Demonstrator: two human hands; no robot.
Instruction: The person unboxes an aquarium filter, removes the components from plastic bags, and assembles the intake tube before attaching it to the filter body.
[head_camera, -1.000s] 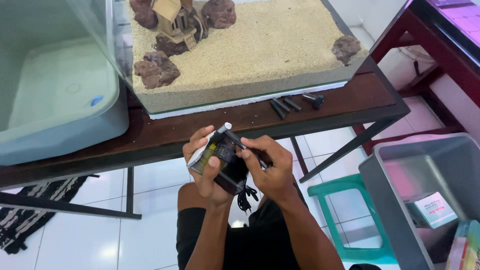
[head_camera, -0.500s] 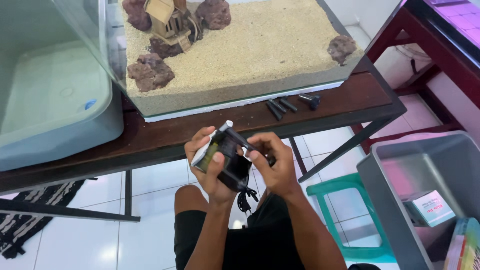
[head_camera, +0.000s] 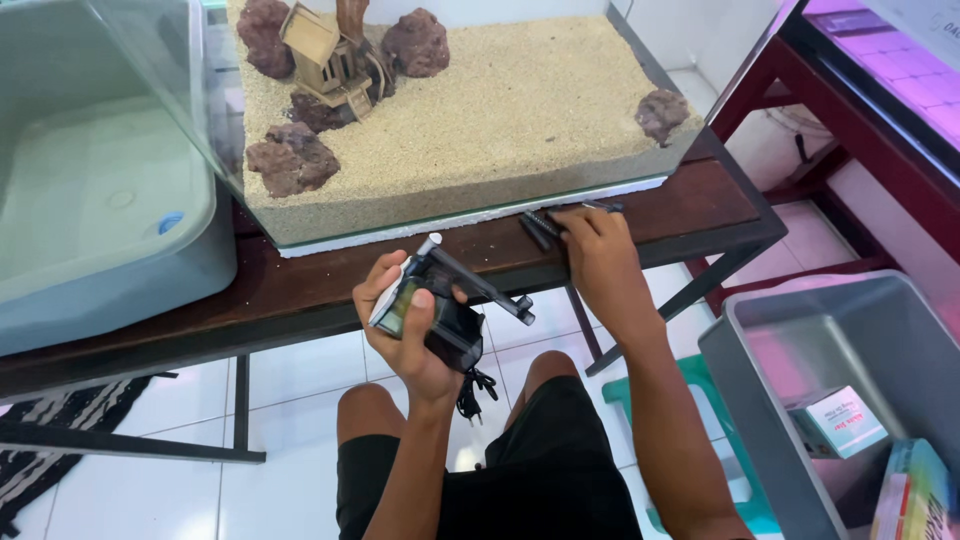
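Our left hand (head_camera: 405, 325) grasping the black filter (head_camera: 440, 310), our right hand (head_camera: 590, 250) pinching small black parts (head_camera: 540, 228) on the table (head_camera: 300, 290) beside the tank (head_camera: 450, 130)

Glossy black plastic filter (head_camera: 435, 310) — smooth dark wood table (head_camera: 700, 195), grainy matt sand (head_camera: 500, 110).

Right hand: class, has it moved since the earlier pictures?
Yes. The right hand has left the black pump held in the left hand and reached forward to the small black parts on the table.
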